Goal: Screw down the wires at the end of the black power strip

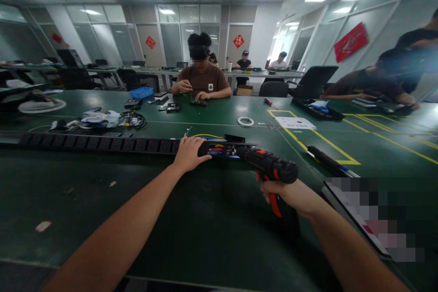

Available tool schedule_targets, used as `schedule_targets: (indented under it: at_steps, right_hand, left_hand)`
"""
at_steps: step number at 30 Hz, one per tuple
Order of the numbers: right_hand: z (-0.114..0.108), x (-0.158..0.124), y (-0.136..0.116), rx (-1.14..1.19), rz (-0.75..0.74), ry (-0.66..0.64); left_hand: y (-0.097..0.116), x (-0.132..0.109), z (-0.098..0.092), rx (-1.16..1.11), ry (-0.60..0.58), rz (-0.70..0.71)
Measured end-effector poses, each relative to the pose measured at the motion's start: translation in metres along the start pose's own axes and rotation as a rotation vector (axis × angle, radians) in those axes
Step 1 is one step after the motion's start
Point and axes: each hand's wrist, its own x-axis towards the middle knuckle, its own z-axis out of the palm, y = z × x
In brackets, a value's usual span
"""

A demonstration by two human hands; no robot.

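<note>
A long black power strip [102,143] with a row of sockets lies across the green table. My left hand [190,153] is closed over it near its right end, fingers across the top and thumb along the front. Just right of that hand the casing is open, and coloured wires [217,148] show inside. My right hand [280,190] grips a black and orange cordless drill [268,164] by its handle. The drill's nose points left at the open end of the strip; whether its tip touches anything there is too small to tell. Blue and yellow wires [205,136] stick out behind the strip.
Farther back lie a white tape roll [245,121], a red-handled screwdriver [269,102], a blue basket [141,93] and coiled cables [133,120]. On the right are a black-handled tool [325,158] and a tablet-like panel [356,219]. A person in brown [201,80] handles small parts opposite.
</note>
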Motion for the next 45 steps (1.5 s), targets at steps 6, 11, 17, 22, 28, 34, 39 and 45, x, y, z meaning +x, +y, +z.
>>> schedule_targets:
  at_steps: [6, 11, 17, 22, 28, 34, 39, 45]
  right_hand:
    - [0.0013, -0.0006, -0.0024, 0.000, 0.010, -0.002]
    - [-0.0002, 0.0003, -0.0007, -0.001, -0.004, -0.011]
    - [-0.0003, -0.0016, -0.0021, 0.007, -0.013, -0.014]
    - [-0.0005, -0.0015, -0.0015, 0.008, -0.020, -0.024]
    - [-0.0008, 0.0005, 0.0006, 0.007, -0.020, -0.012]
    - [0.0000, -0.0010, -0.0023, -0.002, -0.013, -0.017]
    - [-0.0011, 0.0002, -0.0011, 0.007, -0.014, -0.013]
    - [-0.0013, 0.0009, -0.0003, 0.005, -0.017, -0.027]
  left_hand:
    - [0.0000, 0.0004, -0.0015, 0.000, -0.015, -0.007]
    - [-0.0015, 0.0004, -0.0008, 0.003, -0.014, 0.000]
    - [-0.0031, 0.0001, 0.0012, 0.003, -0.003, 0.003]
    - [-0.0030, 0.0002, 0.0015, 0.004, -0.006, 0.008]
    - [-0.0002, 0.0000, -0.0013, 0.013, -0.009, 0.001]
    - [-0.0002, 0.0003, -0.0012, 0.002, -0.012, -0.004]
    - [-0.0009, 0.0004, -0.0005, -0.004, -0.013, -0.002]
    - [-0.0013, 0.0005, -0.0003, -0.004, -0.014, -0.001]
